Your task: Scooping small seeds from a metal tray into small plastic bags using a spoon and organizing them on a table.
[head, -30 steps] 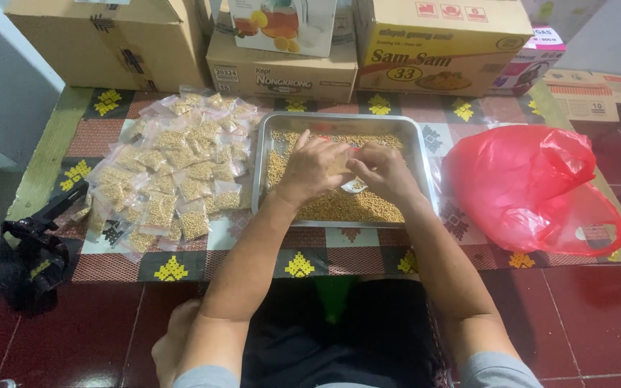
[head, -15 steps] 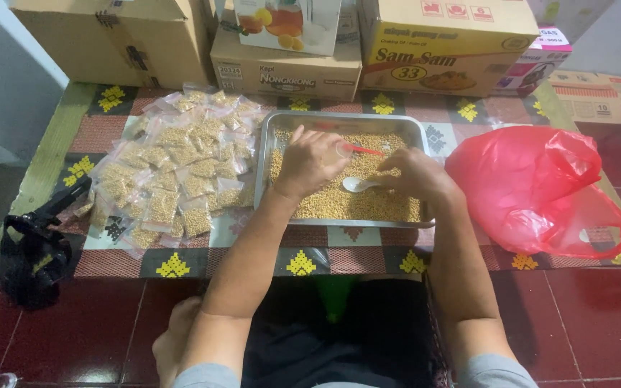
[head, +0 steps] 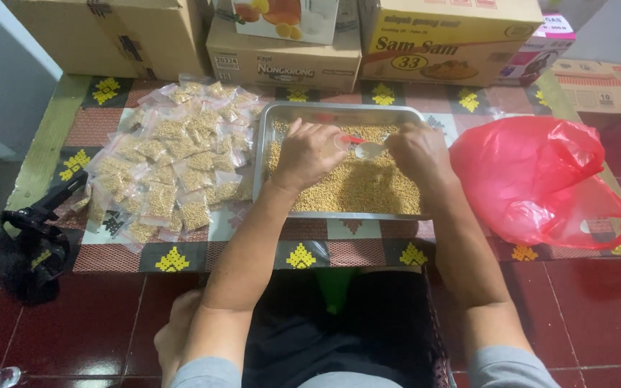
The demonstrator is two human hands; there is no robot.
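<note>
A metal tray [head: 332, 113] full of small tan grains sits on a patterned mat. Both hands hover over its far half. My left hand [head: 309, 153] pinches a small clear plastic bag with a red strip at its mouth. My right hand [head: 417, 149] grips a white spoon [head: 369, 149], its bowl pointing at the bag's mouth. To the left of the tray lies a pile of filled clear bags [head: 170, 164].
A red plastic bag [head: 540, 179] lies right of the tray. Several cardboard boxes [head: 285, 68] line the far edge of the mat. A black strap or bag [head: 26, 248] sits on the red tiled floor at the left. My legs are below the mat.
Both hands have shifted from the tray's middle toward its far half. The right hand has lifted the spoon from the grains up to the little bag.
</note>
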